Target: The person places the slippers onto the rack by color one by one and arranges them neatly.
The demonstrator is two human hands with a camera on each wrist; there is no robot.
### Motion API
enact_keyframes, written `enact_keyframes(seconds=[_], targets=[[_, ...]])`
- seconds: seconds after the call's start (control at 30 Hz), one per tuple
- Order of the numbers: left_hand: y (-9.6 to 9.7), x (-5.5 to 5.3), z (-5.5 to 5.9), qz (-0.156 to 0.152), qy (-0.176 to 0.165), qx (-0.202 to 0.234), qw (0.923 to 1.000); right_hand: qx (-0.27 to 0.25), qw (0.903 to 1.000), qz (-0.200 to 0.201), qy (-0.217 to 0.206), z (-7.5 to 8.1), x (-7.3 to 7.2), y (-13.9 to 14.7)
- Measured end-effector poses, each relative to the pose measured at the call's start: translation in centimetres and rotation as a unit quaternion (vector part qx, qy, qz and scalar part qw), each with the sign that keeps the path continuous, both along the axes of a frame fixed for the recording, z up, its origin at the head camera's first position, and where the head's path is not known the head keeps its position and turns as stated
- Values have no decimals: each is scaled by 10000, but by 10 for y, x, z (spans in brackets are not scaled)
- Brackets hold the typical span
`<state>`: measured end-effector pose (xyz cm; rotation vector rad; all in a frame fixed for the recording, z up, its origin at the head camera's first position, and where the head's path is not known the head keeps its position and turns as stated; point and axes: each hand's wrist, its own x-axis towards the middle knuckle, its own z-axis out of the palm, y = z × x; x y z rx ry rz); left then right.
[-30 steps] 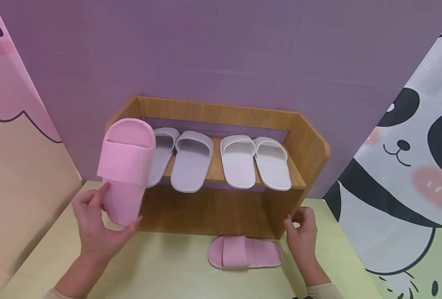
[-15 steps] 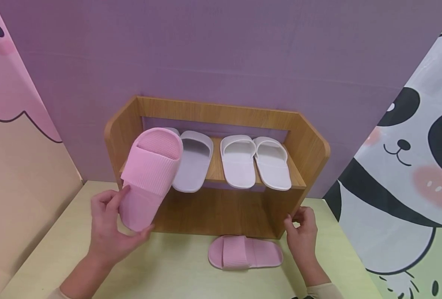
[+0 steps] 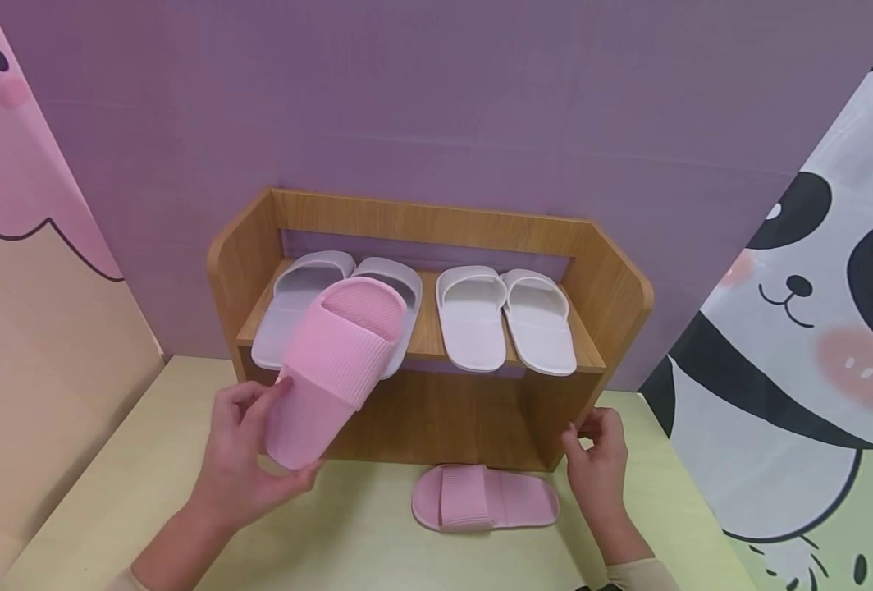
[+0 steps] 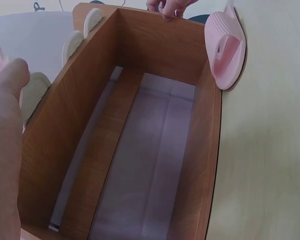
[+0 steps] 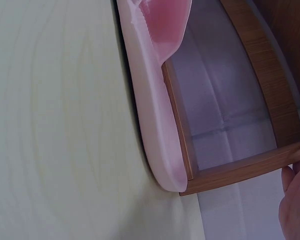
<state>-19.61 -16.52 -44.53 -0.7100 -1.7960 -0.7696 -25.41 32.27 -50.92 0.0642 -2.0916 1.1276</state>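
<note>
My left hand (image 3: pixel 248 468) holds a pink slipper (image 3: pixel 336 353) by its heel end, between the thumb and fingers. The slipper is raised in front of the wooden shoe rack (image 3: pixel 436 414), tilted with its toe up and to the right. It covers part of the lilac slippers (image 3: pixel 296 300) on the upper shelf. At the rack's right side panel, my right hand (image 3: pixel 601 455) grips the front edge with thumb and fingers. A second pink slipper (image 3: pixel 521 498) lies sideways on the table before the rack, close to its lower board.
Two white slippers (image 3: pixel 471 324) stand on the right half of the upper shelf, heels towards me. A purple wall (image 3: pixel 436 98) rises behind the rack. Printed panels with a panda (image 3: pixel 798 361) and a pink figure (image 3: pixel 30 164) flank the pale table (image 3: pixel 363 546).
My left hand has carried the pink slipper rightwards and slightly down, tilting its toe further to the right. The left lilac slipper shows more now. My right hand has stayed on the rack.
</note>
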Motion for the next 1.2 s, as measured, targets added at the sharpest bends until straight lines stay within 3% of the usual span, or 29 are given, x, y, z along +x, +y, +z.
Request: enact_keyframes(seconds=[0.27, 0.43, 0.57, 0.83, 1.2], targets=[[6, 3, -1, -412, -179, -376, 9983, -8, 10000, 4, -37, 1, 0, 0], [8, 7, -2, -852, -471, -718, 9927, -44, 10000, 22, -34, 1, 0, 0], [10, 7, -6, -1072, -510, -869, 9891, -60, 10000, 48, -10, 2, 2, -1], [15, 6, -9, -1284, -403, -1147, 9842, -76, 9999, 76, 109, 1, 1, -1], [22, 11, -10, -1307, -810, -1578, 9754, -86, 9997, 58, 200, -2, -2, 0]])
